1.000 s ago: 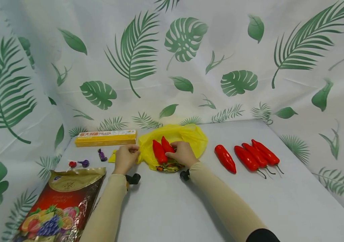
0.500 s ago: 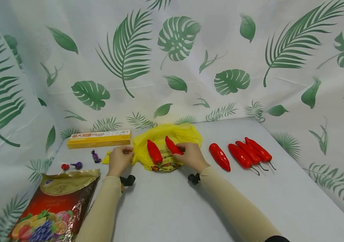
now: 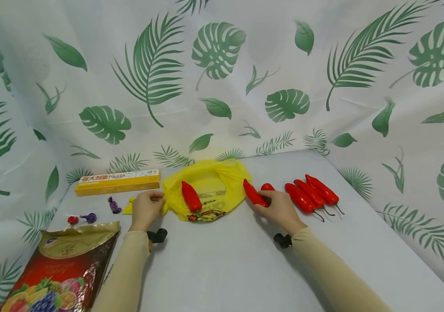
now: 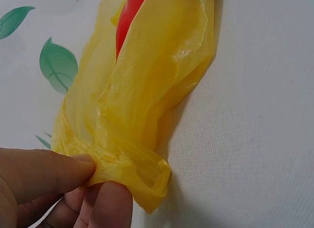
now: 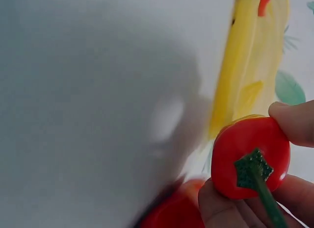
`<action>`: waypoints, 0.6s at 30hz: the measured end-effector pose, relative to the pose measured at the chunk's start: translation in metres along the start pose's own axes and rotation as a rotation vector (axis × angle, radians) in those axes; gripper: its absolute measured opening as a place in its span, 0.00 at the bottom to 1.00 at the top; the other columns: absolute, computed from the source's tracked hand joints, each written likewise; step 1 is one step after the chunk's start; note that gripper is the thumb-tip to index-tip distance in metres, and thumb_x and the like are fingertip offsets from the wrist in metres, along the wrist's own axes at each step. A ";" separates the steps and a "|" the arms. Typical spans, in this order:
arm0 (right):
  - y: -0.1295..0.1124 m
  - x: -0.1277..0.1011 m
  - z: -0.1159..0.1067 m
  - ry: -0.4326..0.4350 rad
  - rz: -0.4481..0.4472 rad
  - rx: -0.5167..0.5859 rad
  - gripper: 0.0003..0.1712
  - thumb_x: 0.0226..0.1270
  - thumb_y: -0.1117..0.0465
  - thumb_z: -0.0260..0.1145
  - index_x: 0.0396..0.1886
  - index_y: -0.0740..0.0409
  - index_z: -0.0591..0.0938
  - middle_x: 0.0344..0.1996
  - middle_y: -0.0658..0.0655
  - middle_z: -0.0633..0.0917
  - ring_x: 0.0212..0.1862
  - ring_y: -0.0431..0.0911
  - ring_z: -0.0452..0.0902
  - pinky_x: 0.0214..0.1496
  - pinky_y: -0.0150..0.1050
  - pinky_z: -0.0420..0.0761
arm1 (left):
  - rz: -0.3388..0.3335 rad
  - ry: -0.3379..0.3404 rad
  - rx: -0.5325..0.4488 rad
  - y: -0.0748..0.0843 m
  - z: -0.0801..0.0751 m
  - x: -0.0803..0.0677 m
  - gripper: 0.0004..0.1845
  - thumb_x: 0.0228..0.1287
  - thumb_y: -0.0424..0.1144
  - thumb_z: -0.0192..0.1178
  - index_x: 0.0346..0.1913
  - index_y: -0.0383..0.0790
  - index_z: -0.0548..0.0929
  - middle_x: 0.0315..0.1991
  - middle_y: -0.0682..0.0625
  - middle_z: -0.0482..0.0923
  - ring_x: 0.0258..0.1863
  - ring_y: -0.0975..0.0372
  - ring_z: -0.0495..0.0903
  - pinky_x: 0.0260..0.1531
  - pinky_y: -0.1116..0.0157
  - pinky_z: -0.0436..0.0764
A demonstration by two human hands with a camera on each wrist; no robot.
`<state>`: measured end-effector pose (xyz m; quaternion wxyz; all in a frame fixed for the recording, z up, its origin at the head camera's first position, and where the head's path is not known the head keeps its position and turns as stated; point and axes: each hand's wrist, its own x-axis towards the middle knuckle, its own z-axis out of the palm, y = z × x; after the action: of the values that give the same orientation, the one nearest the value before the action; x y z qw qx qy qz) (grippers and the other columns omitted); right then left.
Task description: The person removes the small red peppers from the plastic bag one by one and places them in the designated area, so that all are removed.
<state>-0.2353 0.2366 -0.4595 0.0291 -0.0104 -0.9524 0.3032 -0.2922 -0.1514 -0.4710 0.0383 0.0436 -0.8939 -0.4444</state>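
My left hand (image 3: pixel 145 210) pinches the left end of a yellow plastic bag (image 3: pixel 211 174); in the left wrist view, thumb and fingertips grip its crumpled film (image 4: pixel 142 105). One red chili pepper (image 3: pixel 191 197) lies at the bag, partly behind a fold of film in that view. To the right of the bag, my right hand (image 3: pixel 282 211) holds another red chili pepper (image 3: pixel 254 194) between thumb and fingers. Its green stem (image 5: pixel 255 170) faces the right wrist camera. A further red pepper (image 3: pixel 267 186) is mostly hidden behind the right hand.
Three red peppers (image 3: pixel 311 194) lie side by side at the right. At the left are a pasta box (image 3: pixel 118 183), a purple wrapped candy (image 3: pixel 114 205), two lollipops (image 3: pixel 88 218) and a large candy bag (image 3: pixel 58 264). A leaf-print curtain (image 3: pixel 214 108) stands behind the white table (image 3: pixel 214 268).
My right hand has lifted one pepper off the yellow bag and carried it right, beside the loose pepper there. The left hand keeps its pinch on the bag. The head view has shifted right.
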 end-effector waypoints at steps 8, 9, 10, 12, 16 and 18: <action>0.027 -0.011 -0.014 0.053 0.024 -0.078 0.35 0.64 0.54 0.76 0.68 0.63 0.79 0.56 0.66 0.86 0.53 0.57 0.77 0.49 0.48 0.87 | -0.018 0.002 0.012 0.003 0.002 0.000 0.13 0.69 0.35 0.65 0.52 0.35 0.88 0.43 0.39 0.88 0.28 0.61 0.83 0.28 0.71 0.83; 0.030 -0.012 -0.015 0.061 0.017 -0.090 0.35 0.64 0.54 0.75 0.68 0.64 0.79 0.57 0.66 0.86 0.53 0.58 0.77 0.50 0.50 0.87 | -0.019 0.003 0.011 0.004 0.003 0.000 0.12 0.69 0.35 0.65 0.52 0.35 0.88 0.43 0.39 0.88 0.28 0.61 0.82 0.28 0.72 0.83; 0.031 -0.012 -0.015 0.065 0.007 -0.101 0.34 0.64 0.55 0.75 0.67 0.65 0.79 0.58 0.67 0.86 0.54 0.58 0.78 0.52 0.51 0.87 | -0.019 0.007 0.011 0.003 0.002 0.000 0.12 0.69 0.35 0.66 0.52 0.35 0.88 0.43 0.39 0.88 0.28 0.61 0.82 0.28 0.72 0.83; 0.034 -0.012 -0.016 0.073 -0.005 -0.114 0.34 0.64 0.57 0.75 0.67 0.67 0.79 0.59 0.67 0.86 0.53 0.59 0.78 0.53 0.53 0.86 | -0.014 0.014 0.004 0.001 0.002 0.000 0.12 0.69 0.35 0.66 0.52 0.35 0.88 0.42 0.39 0.88 0.28 0.61 0.82 0.28 0.71 0.83; 0.038 -0.012 -0.018 0.073 -0.010 -0.134 0.34 0.63 0.58 0.76 0.66 0.70 0.79 0.56 0.69 0.86 0.50 0.59 0.79 0.50 0.52 0.86 | -0.005 0.025 -0.006 0.000 0.003 0.003 0.11 0.69 0.34 0.66 0.51 0.35 0.89 0.42 0.39 0.88 0.27 0.62 0.83 0.29 0.71 0.84; 0.039 -0.013 -0.020 0.068 -0.005 -0.142 0.35 0.62 0.58 0.77 0.66 0.70 0.79 0.55 0.69 0.87 0.49 0.59 0.79 0.49 0.51 0.87 | -0.009 0.025 -0.013 0.002 0.005 0.004 0.11 0.69 0.34 0.66 0.51 0.36 0.89 0.41 0.40 0.87 0.27 0.62 0.83 0.29 0.71 0.85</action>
<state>-0.2215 0.2791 -0.4661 0.0614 -0.0202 -0.9700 0.2343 -0.2966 -0.1469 -0.4726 0.0477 0.0530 -0.8904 -0.4496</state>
